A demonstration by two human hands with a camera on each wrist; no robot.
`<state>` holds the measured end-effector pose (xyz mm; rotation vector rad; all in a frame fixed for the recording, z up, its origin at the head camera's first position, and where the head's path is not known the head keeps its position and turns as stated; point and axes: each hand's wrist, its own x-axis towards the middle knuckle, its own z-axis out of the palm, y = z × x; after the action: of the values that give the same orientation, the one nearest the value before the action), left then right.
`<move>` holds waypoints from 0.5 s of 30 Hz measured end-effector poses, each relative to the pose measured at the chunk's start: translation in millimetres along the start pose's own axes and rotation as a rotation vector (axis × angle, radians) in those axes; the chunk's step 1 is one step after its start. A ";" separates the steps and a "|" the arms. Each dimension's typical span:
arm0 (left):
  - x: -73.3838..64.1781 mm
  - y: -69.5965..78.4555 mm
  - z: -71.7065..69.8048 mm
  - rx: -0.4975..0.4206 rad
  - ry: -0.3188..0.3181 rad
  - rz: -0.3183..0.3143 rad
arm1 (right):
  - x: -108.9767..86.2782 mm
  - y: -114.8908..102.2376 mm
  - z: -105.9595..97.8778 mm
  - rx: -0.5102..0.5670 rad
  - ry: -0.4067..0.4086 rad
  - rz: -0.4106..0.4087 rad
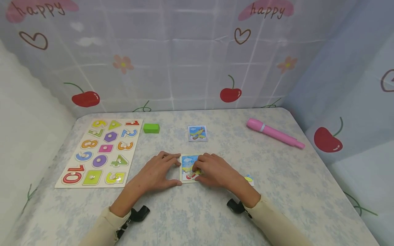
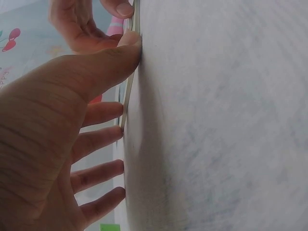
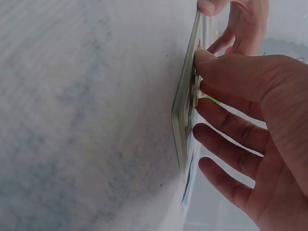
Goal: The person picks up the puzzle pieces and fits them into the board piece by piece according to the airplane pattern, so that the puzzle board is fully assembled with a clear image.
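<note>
A small square jigsaw puzzle (image 1: 186, 167) with a pale border and an airplane picture lies flat before me, its right part covered by my right hand. My left hand (image 1: 155, 171) touches the puzzle's left side, with fingertips near the upper corner and the thumb near the lower one. Over the picture, my right hand (image 1: 215, 171) pinches a puzzle piece (image 3: 195, 91) between thumb and fingers, at the board's surface. Most of that piece is hidden by the fingers. Another loose puzzle piece (image 1: 250, 180) lies partly hidden behind my right wrist.
A picture card (image 1: 198, 133) with a yellow airplane lies beyond the puzzle. At left are a number-and-shape peg board (image 1: 95, 153) and a green block (image 1: 151, 128). A pink pen-shaped device (image 1: 275, 133) lies at the right. Printed curtains stand behind and beside the table.
</note>
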<state>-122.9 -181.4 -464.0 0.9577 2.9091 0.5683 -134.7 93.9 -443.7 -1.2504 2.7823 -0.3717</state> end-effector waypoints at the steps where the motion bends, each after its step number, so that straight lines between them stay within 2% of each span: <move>1: 0.0 0.1 0.0 0.000 0.000 0.000 | 0.0 0.0 0.0 0.004 0.002 -0.002; 10: 0.1 0.2 -0.2 -0.004 -0.004 -0.004 | 0.5 1.4 1.3 0.017 0.012 -0.064; 15: -0.5 0.0 0.2 -0.003 -0.003 -0.009 | -2.0 2.3 -2.0 0.016 0.002 -0.052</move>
<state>-122.5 -181.7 -464.2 0.9440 2.9076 0.5705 -135.4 97.2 -442.4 -1.3224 2.7476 -0.3980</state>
